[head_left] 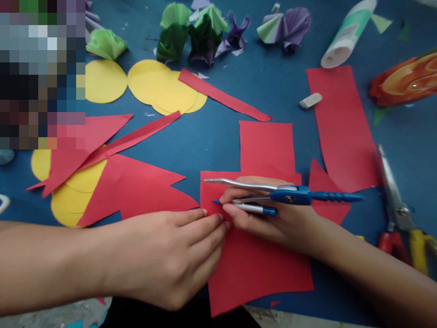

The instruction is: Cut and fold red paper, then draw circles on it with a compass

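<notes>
A large red paper sheet (262, 269) lies at the table's front edge. My left hand (180, 255) rests flat on its left side, fingers stretched out and lying side by side. Over the sheet's upper part, my right hand (269, 218) holds a blue and silver compass (290, 196) between thumb and fingers. The compass lies nearly sideways, its legs pointing left and slightly apart. One tip is near the sheet's upper left corner; the blue tip is just below it. A smaller red piece (266, 146) meets the sheet's top edge.
Red scraps (136, 187) and yellow circles (146, 82) lie left and behind. Green and purple folded papers (172, 41) stand at the back. Rightward are a glue stick (350, 34), an eraser (310, 100), a red strip (344, 132), scissors (403, 216) and an orange object (406, 82).
</notes>
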`<action>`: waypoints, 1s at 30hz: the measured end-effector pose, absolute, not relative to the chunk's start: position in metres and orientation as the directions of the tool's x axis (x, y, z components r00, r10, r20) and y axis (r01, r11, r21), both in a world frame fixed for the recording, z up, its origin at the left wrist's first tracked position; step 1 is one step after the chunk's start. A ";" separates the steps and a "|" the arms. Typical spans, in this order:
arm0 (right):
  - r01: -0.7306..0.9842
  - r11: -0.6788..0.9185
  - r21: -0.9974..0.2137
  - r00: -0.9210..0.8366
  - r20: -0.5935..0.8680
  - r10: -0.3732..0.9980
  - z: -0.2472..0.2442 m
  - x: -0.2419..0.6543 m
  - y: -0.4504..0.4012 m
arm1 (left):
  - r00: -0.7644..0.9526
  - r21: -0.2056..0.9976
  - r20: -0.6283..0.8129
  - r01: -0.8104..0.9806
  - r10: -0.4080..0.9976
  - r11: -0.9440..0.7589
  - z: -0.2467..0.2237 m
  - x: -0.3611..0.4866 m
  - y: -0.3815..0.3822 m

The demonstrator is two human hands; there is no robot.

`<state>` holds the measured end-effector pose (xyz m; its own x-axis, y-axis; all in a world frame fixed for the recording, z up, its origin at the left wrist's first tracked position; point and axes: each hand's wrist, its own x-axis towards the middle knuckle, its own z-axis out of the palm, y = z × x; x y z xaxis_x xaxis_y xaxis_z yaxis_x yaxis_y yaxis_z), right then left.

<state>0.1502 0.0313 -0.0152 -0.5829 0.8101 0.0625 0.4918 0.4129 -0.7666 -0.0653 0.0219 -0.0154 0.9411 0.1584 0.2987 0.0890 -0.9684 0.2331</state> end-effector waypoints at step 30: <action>0.449 0.268 -0.853 -0.539 -0.020 0.842 -0.015 0.149 0.029 | 0.960 0.225 0.247 0.075 0.131 -0.972 -0.012 -0.067 0.026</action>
<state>0.1495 0.0294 -0.0151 -0.5395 0.8418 -0.0196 0.4485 0.2676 -0.8527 -0.0673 0.0260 -0.0119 0.9603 0.1308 0.2466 0.0746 -0.9715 0.2249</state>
